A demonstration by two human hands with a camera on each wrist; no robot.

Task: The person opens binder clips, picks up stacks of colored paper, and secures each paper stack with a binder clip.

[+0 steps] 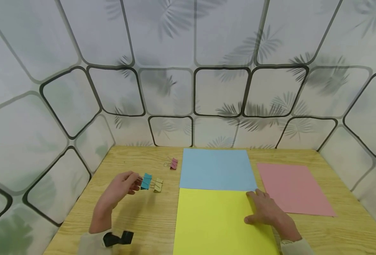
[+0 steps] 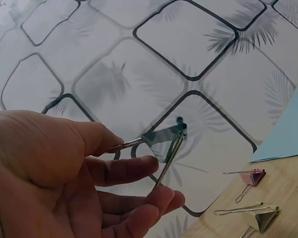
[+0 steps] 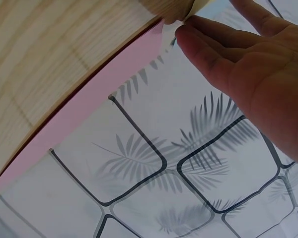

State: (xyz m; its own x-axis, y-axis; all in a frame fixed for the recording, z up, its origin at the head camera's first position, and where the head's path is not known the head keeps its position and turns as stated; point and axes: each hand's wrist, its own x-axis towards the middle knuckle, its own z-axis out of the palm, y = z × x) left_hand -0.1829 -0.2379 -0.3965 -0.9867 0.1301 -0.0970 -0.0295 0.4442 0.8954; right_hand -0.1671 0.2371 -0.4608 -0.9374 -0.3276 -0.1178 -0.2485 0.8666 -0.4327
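My left hand (image 1: 119, 187) holds a teal binder clip (image 1: 146, 181) above the table, left of the papers. In the left wrist view, its thumb and fingers are on the wire handles of the clip (image 2: 161, 141). Just right of it in the head view is a yellow binder clip (image 1: 157, 185). A pink binder clip (image 1: 174, 163) lies farther back. My right hand (image 1: 265, 209) rests with spread fingers at the right edge of a yellow sheet (image 1: 213, 219), fingertips near its far corner. A light blue sheet (image 1: 218, 169) adjoins the yellow one at the back.
A pink sheet (image 1: 294, 187) lies to the right, close beside my right hand. All of it is on a wooden table (image 1: 143, 219), with patterned fabric walls (image 1: 172, 99) at the back and both sides.
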